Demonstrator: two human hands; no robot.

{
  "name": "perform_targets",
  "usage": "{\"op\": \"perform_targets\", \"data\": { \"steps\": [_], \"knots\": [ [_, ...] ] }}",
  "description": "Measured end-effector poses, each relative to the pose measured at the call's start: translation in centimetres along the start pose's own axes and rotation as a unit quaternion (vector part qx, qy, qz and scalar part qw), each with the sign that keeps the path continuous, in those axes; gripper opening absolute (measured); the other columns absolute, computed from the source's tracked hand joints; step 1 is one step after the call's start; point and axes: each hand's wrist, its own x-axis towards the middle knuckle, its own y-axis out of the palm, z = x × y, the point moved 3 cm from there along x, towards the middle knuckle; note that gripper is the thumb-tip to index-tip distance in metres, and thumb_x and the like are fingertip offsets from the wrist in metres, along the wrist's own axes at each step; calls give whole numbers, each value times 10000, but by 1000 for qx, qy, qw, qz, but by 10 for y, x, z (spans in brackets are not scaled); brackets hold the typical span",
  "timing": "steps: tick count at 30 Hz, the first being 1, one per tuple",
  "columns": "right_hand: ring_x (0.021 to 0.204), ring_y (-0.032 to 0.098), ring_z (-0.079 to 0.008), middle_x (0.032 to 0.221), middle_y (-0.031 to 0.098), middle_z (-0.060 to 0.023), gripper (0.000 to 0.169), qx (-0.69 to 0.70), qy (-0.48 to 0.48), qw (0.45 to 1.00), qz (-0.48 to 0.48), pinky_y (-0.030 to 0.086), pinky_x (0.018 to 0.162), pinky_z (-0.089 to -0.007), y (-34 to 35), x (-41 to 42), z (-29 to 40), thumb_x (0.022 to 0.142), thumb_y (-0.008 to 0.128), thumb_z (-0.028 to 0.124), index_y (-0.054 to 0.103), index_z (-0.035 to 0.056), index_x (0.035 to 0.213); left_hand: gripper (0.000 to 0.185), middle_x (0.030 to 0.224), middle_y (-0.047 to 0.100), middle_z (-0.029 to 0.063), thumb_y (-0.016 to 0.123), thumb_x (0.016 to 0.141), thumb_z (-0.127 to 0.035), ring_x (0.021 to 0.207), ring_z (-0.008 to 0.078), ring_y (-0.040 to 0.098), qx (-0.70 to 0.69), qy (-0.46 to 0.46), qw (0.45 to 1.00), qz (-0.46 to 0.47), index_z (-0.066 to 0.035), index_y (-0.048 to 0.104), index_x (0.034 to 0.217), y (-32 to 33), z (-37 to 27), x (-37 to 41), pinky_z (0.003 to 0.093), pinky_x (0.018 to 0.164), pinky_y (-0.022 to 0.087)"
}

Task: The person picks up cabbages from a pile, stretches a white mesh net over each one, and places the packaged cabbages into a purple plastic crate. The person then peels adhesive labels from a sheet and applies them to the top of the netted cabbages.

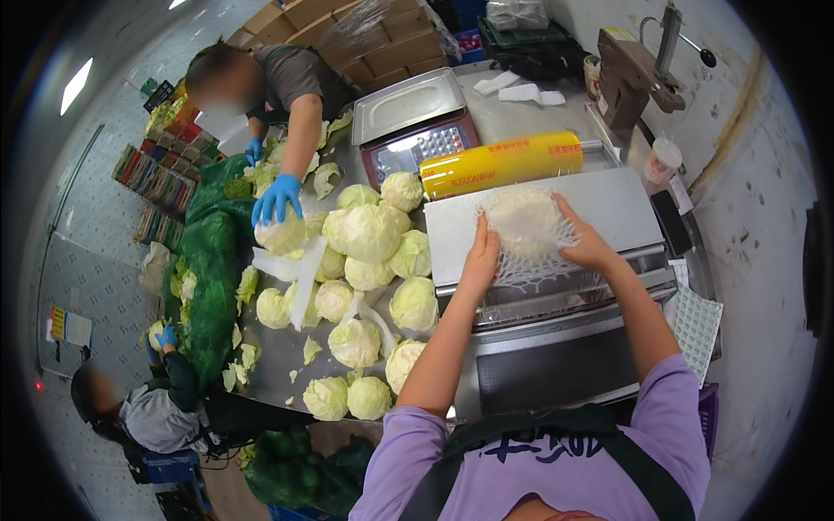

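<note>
Between my two hands is a pale cabbage inside a white foam mesh sleeve, whose loose edge hangs toward me. My left hand grips the left side of the netted cabbage. On its right side, the fingers of my right hand hold the mesh. Under them lies the flat metal top of a wrapping machine. Just beyond it rests a yellow roll of plastic wrap on a metal rod.
Several loose cabbages cover the steel table to my left, with white foam strips among them. A co-worker's blue-gloved hand touches a cabbage. A scale stands behind. Green mesh sacks line the far left; a cup stands right.
</note>
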Motion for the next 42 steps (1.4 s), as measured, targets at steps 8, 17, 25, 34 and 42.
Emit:
{"op": "perform_targets", "data": {
  "steps": [8,17,25,34,42],
  "knots": [
    [631,516,-80,904,562,-78,738,570,261,778,37,388,458,-196,-32,12,59,733,672,203,261,48,1325,571,1204,456,52,331,887,-483,1066,170,438,-478,-113,854,171,-107,313,1316,11,-7,7,318,882,370],
    [1057,462,-203,1181,458,-63,794,510,225,829,-49,374,895,-313,-26,2,36,614,758,231,340,56,1265,558,1220,430,93,278,902,-505,1112,216,413,-327,-27,942,75,-158,285,1339,-8,-34,25,338,918,342],
    [1101,449,-250,1245,411,-112,624,178,132,975,0,413,863,-324,-42,-29,39,639,728,161,456,77,1194,447,1135,480,150,583,777,-211,1063,290,445,100,107,985,90,-140,479,1205,-34,-14,-28,347,872,382],
    [718,604,-210,762,619,-103,192,1,292,948,127,449,612,-321,-51,-83,21,755,584,186,553,25,857,203,715,523,38,544,738,-154,732,230,525,520,359,731,256,-164,613,929,-53,-7,-73,337,654,415],
    [639,507,-120,681,541,-60,92,387,159,908,8,457,743,-327,-131,-131,64,718,465,10,554,1,739,145,739,612,120,494,815,-138,672,273,595,173,189,936,241,-40,592,860,-85,-75,-138,326,607,477]
  ]
}}
